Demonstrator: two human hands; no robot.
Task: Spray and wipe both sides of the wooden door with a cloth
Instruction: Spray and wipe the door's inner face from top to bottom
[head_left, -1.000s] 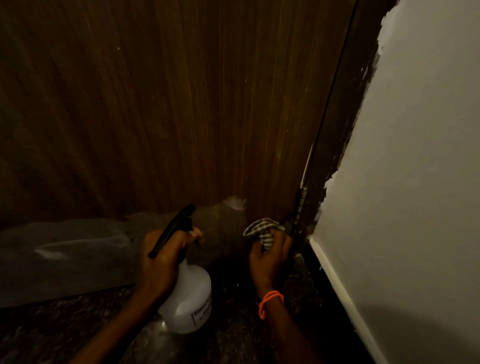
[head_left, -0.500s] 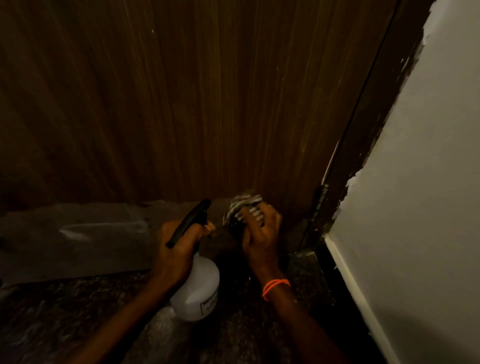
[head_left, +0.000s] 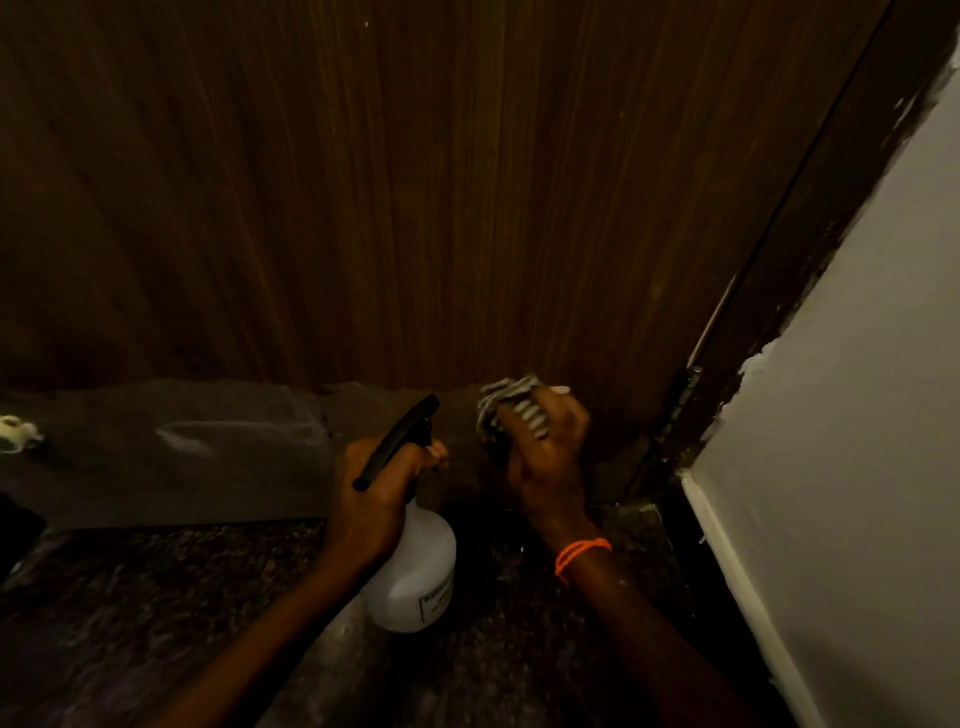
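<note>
Dim light falls on the wooden door (head_left: 415, 208), which fills the view beside a white wall (head_left: 857, 415). At the door's foot, the left hand (head_left: 371, 499) grips a white spray bottle (head_left: 415, 571), and the right hand (head_left: 545, 457) presses a bunched striped cloth (head_left: 501, 402) against its bottom edge, fingers curled round it.

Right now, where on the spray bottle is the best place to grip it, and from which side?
Grip the narrow neck just under the black trigger head, as the left hand does now. The spray bottle hangs with its wide white body below, too broad to wrap well, and the nozzle points at the door. Coming from behind, on the person's side, leaves a finger free for the trigger.
</note>
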